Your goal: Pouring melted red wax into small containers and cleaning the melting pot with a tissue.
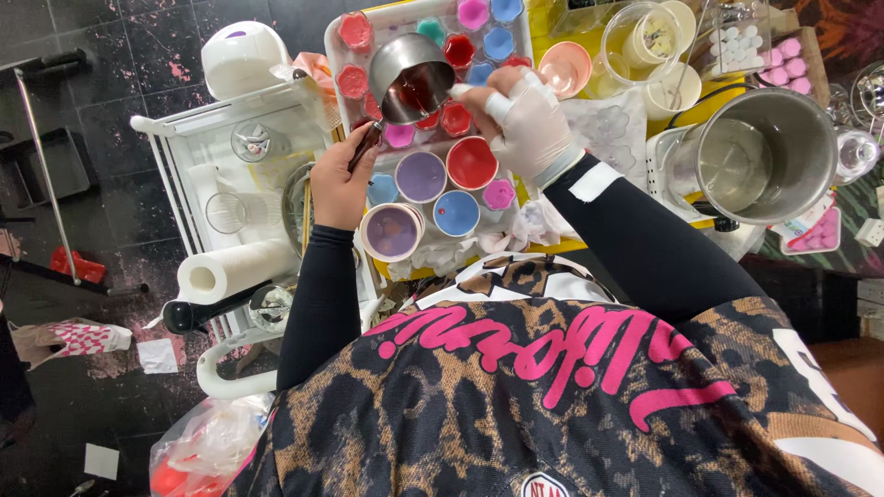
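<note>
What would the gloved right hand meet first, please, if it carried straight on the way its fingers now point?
The right hand points left across the tray, so it would probably first meet the rim of the small metal pot that the left hand holds by its handle. Its fingertip already looks close, though depth is unclear.

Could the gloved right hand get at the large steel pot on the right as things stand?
Probably yes: the right hand is by the small pan, and the steel pot stands open beside that arm.

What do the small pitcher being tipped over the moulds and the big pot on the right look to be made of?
Small pitcher: likely stainless steel, shiny grey with reflections, dark handle in left hand. Big pot: brushed metal, dull sheen inside.
</note>
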